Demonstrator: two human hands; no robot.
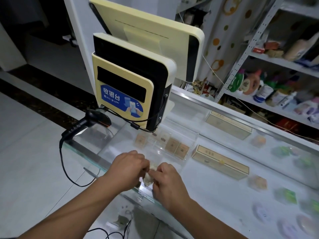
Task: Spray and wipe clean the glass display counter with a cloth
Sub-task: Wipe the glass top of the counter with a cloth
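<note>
A small crumpled beige cloth (148, 176) sits between my two hands, just above the near edge of the glass display counter (215, 185). My left hand (128, 169) pinches the cloth from the left. From the right, my right hand (168, 181) grips it with closed fingers. Most of the cloth is hidden by my fingers. No spray bottle is visible.
A yellow and white cash register with two screens (131, 78) stands on the counter's far left end. A black barcode scanner (89, 123) lies beside it, its cable hanging over the edge. Boxes and packets (221, 161) lie under the glass. Stocked shelves (276, 87) stand behind.
</note>
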